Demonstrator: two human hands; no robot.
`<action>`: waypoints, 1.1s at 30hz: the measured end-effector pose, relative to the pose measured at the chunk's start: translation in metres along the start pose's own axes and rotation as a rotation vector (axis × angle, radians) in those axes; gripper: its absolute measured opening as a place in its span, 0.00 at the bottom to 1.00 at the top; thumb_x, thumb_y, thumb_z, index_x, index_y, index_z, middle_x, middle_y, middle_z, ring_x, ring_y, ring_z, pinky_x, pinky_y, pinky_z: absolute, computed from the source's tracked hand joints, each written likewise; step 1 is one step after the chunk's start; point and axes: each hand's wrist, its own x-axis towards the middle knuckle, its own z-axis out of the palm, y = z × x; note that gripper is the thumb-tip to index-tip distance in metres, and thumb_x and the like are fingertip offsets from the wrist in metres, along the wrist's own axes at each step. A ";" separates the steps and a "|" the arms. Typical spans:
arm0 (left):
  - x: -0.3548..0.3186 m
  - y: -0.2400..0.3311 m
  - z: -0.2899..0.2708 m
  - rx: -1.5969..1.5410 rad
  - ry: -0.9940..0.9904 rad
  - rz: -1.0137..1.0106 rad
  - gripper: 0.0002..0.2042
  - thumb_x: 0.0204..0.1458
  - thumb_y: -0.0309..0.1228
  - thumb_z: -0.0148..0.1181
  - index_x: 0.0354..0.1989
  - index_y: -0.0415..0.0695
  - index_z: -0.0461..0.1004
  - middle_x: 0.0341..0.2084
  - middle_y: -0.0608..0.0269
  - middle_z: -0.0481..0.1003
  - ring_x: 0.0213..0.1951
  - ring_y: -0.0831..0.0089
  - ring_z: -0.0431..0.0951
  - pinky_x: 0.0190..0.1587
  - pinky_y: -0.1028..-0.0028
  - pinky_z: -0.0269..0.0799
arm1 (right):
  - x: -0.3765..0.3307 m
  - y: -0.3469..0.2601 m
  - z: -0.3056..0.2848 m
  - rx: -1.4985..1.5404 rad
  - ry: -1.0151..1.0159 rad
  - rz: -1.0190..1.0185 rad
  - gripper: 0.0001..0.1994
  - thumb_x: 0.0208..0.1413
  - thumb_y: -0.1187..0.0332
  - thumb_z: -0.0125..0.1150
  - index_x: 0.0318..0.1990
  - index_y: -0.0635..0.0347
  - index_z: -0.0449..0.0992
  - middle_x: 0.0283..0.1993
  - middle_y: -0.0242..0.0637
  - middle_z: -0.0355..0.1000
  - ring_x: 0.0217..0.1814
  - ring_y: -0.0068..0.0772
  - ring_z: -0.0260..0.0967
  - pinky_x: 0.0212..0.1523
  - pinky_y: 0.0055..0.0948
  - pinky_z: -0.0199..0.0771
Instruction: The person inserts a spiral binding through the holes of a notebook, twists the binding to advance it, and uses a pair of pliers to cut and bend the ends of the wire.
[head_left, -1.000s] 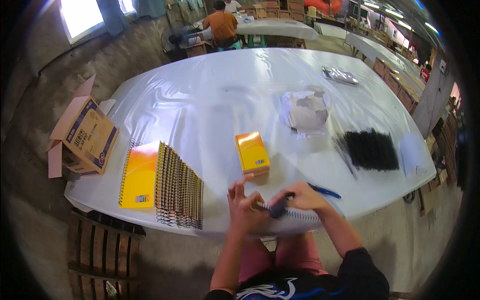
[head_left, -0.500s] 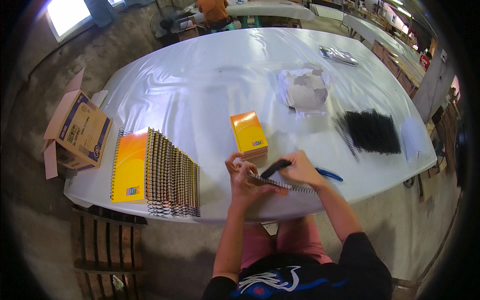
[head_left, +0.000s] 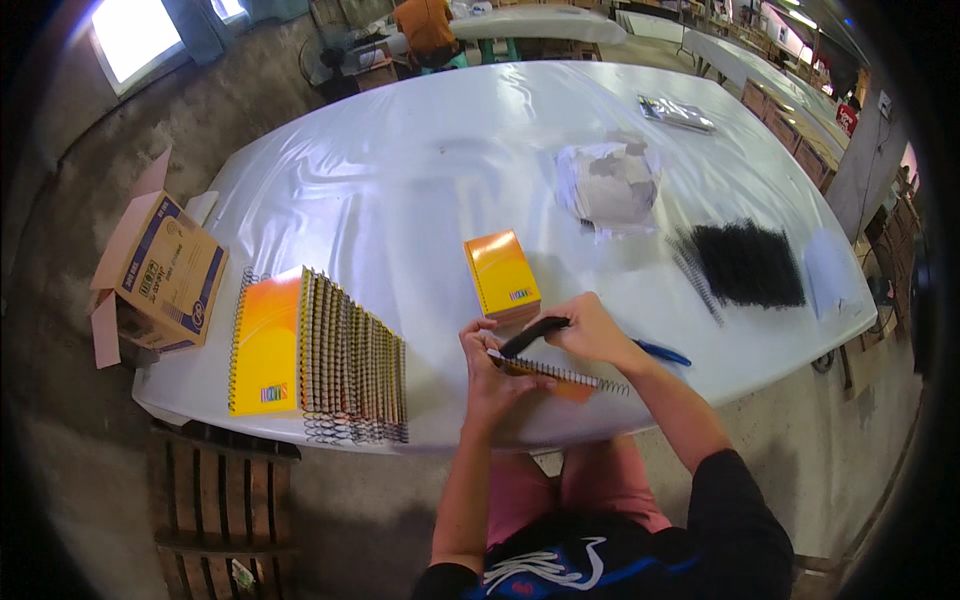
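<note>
Left hand (head_left: 492, 372) pinching spiral notebook (head_left: 560, 378), right hand (head_left: 590, 328) gripping, seemingly, black tool (head_left: 530, 336)

Both hands (head_left: 540, 350) close together, fingers curled, forearms converging.

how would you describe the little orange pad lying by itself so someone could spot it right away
Start at the big white table and find the long row of spiral notebooks near its left front edge. To their right, just beyond the person's hands, lies the small orange pad. It lies flat and alone with no wire spiral showing, unlike the overlapping notebooks or the one in the left hand.
</note>
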 end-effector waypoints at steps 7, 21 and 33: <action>-0.002 -0.009 0.002 -0.006 -0.033 0.026 0.49 0.14 0.37 0.83 0.48 0.44 0.52 0.43 0.66 0.55 0.37 0.78 0.61 0.45 0.75 0.68 | 0.006 0.005 0.012 -0.087 0.061 -0.176 0.14 0.39 0.76 0.57 0.38 0.61 0.79 0.28 0.49 0.74 0.29 0.39 0.74 0.35 0.32 0.71; -0.014 0.000 -0.007 -0.382 0.137 -0.108 0.07 0.56 0.29 0.57 0.40 0.40 0.73 0.31 0.70 0.67 0.32 0.85 0.65 0.35 0.84 0.62 | -0.117 0.045 -0.035 -0.763 0.463 0.350 0.35 0.51 0.56 0.61 0.66 0.47 0.54 0.68 0.40 0.48 0.70 0.48 0.43 0.61 0.68 0.42; -0.032 0.043 0.012 -0.324 0.494 0.070 0.35 0.51 0.21 0.61 0.65 0.43 0.47 0.36 0.59 0.73 0.39 0.75 0.72 0.45 0.77 0.67 | -0.133 0.012 0.007 -0.122 0.566 -0.133 0.24 0.55 0.66 0.54 0.60 0.54 0.64 0.49 0.47 0.62 0.48 0.47 0.60 0.53 0.41 0.59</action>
